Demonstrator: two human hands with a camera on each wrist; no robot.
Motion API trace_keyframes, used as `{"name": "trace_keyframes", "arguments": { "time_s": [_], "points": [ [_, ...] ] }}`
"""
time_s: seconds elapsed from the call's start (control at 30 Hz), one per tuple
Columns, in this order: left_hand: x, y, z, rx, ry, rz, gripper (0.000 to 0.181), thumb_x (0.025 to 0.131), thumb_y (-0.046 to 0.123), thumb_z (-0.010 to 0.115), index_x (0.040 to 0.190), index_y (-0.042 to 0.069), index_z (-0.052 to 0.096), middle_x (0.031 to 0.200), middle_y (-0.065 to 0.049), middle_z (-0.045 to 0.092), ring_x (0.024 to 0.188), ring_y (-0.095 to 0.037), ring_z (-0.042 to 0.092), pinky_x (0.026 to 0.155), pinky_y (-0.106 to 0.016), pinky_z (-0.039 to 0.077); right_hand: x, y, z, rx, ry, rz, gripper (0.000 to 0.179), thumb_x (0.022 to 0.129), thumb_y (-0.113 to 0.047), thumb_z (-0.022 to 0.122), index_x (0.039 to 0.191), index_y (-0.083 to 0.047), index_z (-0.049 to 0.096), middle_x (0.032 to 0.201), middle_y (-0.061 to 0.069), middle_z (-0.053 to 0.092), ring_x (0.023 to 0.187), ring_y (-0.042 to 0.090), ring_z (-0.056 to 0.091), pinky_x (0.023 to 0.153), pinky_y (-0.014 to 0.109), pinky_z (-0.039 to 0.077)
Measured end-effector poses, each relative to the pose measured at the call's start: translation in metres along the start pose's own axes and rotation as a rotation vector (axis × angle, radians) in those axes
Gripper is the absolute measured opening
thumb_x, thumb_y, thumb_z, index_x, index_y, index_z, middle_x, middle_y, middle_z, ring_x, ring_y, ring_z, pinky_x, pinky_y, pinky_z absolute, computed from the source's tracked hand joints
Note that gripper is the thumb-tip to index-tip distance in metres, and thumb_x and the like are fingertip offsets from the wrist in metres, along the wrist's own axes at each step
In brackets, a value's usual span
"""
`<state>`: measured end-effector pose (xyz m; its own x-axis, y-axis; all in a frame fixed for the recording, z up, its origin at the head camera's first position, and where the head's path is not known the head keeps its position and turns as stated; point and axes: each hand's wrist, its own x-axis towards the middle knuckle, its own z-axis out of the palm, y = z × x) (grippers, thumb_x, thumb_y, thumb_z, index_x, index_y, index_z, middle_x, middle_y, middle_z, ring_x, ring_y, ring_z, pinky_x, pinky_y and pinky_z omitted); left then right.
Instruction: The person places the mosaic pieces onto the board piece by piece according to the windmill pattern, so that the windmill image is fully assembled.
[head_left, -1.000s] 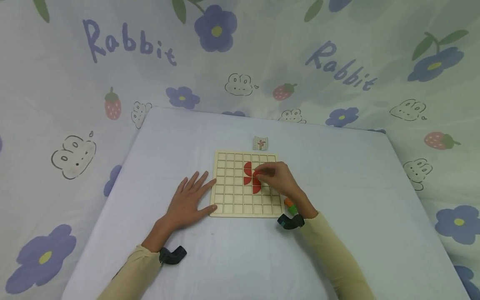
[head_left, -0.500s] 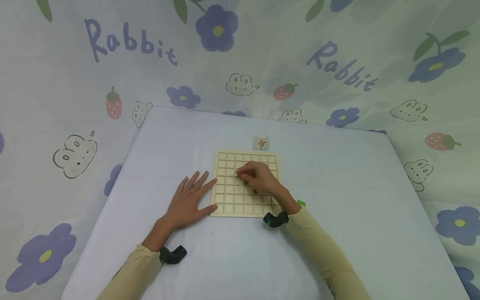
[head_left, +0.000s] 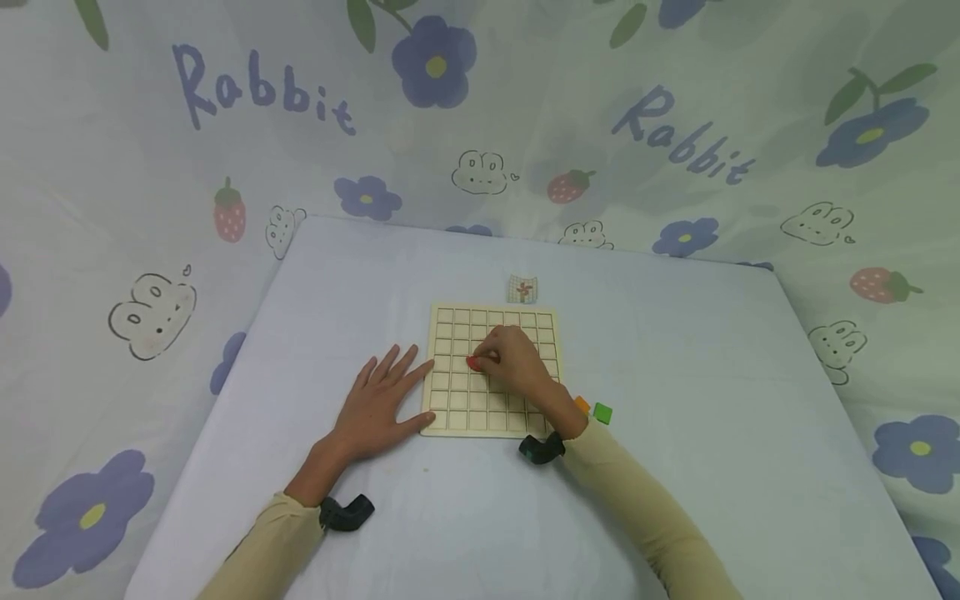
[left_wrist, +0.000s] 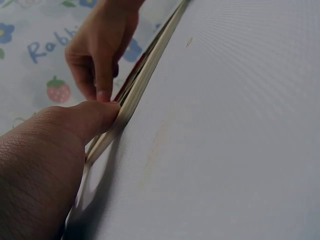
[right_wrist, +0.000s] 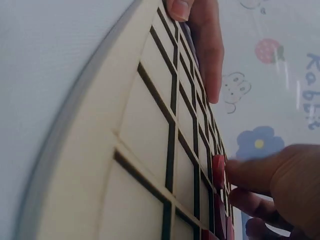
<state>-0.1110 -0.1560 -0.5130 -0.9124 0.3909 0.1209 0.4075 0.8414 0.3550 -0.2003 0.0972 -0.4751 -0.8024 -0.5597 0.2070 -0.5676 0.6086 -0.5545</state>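
A square wooden grid board (head_left: 448,400) lies on the white table. My right hand (head_left: 517,365) is over its middle, pinching a small red piece with a rounded edge (head_left: 473,363) at a cell left of centre. In the right wrist view, that red piece (right_wrist: 218,171) is at the thumb, with more red pieces (right_wrist: 220,217) in the cells beside it; the hand hides them from the head view. Fingers spread, my left hand (head_left: 378,408) rests flat on the table, its thumb and index finger touching the board's left edge.
Beyond the board lies a small card (head_left: 522,289) printed with a red pinwheel-like figure on a grid. An orange piece (head_left: 582,405) and a green piece (head_left: 602,413) lie right of the board, by the right wrist. A patterned cloth (head_left: 480,108) hangs behind the table.
My right hand has moved left across the board with a red piece, then slightly down to a cell left of centre. It now covers the other red pieces. My left hand stays put.
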Motion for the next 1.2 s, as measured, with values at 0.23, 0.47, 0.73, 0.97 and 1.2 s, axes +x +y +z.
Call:
{"name": "trace_keyframes", "arguments": {
  "time_s": [0.23,0.47,0.73,0.97,1.2],
  "points": [
    [0.0,0.0,0.001,-0.006,0.012,0.012,0.078,0.091,0.065,0.051,0.155,0.023,0.034,0.162,-0.007,0.02,0.149,-0.031,0.009,0.116,-0.054,0.006,-0.006,0.001,0.003,-0.156,0.005,-0.038,0.005,0.084,-0.019,0.08,0.087,-0.015,0.08,0.076,-0.004,0.058,0.067,0.015,0.042,0.064,0.03,0.035],
    [0.001,0.001,0.0,0.0,0.013,0.009,0.077,0.092,0.065,0.051,0.155,0.023,0.035,0.162,-0.006,0.02,0.149,-0.031,0.009,0.116,-0.054,0.006,-0.006,-0.001,0.001,-0.256,0.021,-0.022,0.009,0.082,-0.025,0.082,0.087,-0.018,0.082,0.076,-0.006,0.058,0.067,0.015,0.041,0.062,0.03,0.035],
    [0.001,0.001,0.001,-0.005,-0.002,0.011,0.077,0.092,0.064,0.051,0.155,0.024,0.033,0.162,-0.006,0.019,0.149,-0.031,0.009,0.116,-0.054,0.005,-0.005,-0.005,0.0,-0.32,0.004,0.009,0.008,0.083,-0.026,0.082,0.083,-0.018,0.082,0.078,-0.005,0.061,0.069,0.016,0.045,0.062,0.031,0.037],
    [0.0,0.0,0.0,0.009,0.016,0.011,0.078,0.092,0.066,0.049,0.155,0.024,0.034,0.162,-0.006,0.02,0.149,-0.03,0.009,0.116,-0.054,0.007,-0.009,-0.002,0.003,-0.276,0.054,0.008,0.014,0.082,-0.026,0.081,0.091,-0.015,0.08,0.085,-0.001,0.066,0.068,0.018,0.045,0.06,0.031,0.038],
    [0.0,0.0,0.0,0.018,0.015,0.001,0.078,0.091,0.066,0.05,0.155,0.024,0.035,0.162,-0.006,0.02,0.149,-0.03,0.009,0.116,-0.054,0.007,-0.023,0.004,-0.008,-0.207,0.076,0.029,0.014,0.083,-0.02,0.08,0.095,-0.012,0.079,0.08,-0.001,0.066,0.068,0.016,0.044,0.063,0.031,0.037]
  ]
}}
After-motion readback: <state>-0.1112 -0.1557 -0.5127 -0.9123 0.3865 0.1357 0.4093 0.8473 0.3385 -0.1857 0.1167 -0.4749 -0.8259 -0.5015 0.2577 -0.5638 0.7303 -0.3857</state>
